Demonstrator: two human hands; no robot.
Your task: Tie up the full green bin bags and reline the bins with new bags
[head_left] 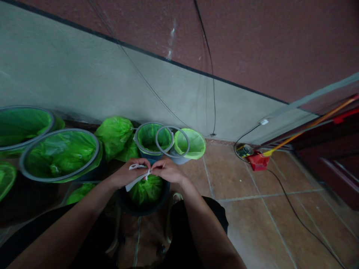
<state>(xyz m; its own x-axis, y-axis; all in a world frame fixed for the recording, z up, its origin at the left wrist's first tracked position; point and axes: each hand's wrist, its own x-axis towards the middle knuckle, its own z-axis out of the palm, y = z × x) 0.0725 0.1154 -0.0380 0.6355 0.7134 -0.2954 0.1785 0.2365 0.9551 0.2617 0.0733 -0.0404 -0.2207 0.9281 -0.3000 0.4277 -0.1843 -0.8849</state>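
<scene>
A green plastic bag (147, 192), gathered at its neck, sits inside a dark bucket (137, 213) between my legs. Around the neck is a white tie strip (131, 184), with a loop over the fingers on the left and a loose end hanging down. My left hand (131, 172) is closed in a pinch on the strip, just above the bag. Opposite it, my right hand (167, 170) also pinches the strip near its knot, fingertips almost touching the left ones. Part of the bucket is hidden behind my hands and forearms.
Lined bins (60, 178) with grey rims stand at left. A tied green bag (114, 136) leans against the wall. Beyond my hands are smaller lined bins (153, 152) and a loose grey ring (159, 144). A red dustpan (258, 162), a broom and a black cable (291, 201) lie right.
</scene>
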